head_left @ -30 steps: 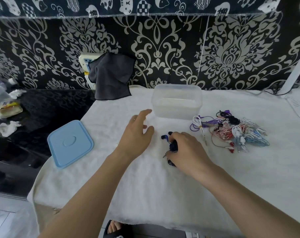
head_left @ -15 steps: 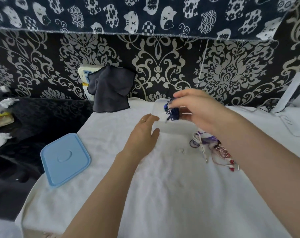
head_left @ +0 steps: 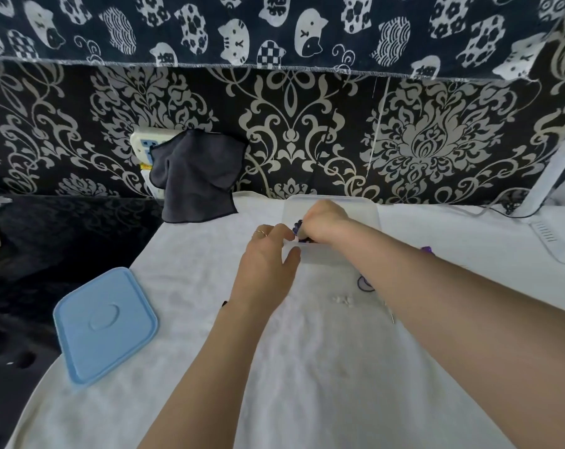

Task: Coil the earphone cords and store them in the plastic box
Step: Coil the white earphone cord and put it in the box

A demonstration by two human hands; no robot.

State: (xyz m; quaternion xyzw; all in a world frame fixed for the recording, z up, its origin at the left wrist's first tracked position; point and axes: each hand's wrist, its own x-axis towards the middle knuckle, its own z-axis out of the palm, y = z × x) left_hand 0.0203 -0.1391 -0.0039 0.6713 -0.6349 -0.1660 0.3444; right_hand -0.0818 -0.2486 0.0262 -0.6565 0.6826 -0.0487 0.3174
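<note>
Lowering dark blue coiled earphone [head_left: 298, 229] into plastic box [head_left: 365, 210]; our right hand [head_left: 323, 222] pinches coil so loops hold. Left hand [head_left: 268, 254], fingers relaxed, beside that grip, steadies box's near wall.

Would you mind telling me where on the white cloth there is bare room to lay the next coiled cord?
Bare cloth lies between the blue lid and the left forearm, and a wide patch between the two forearms. It is crowded at the plastic box, where both hands meet, and right of it, where loose cords lie.
</note>
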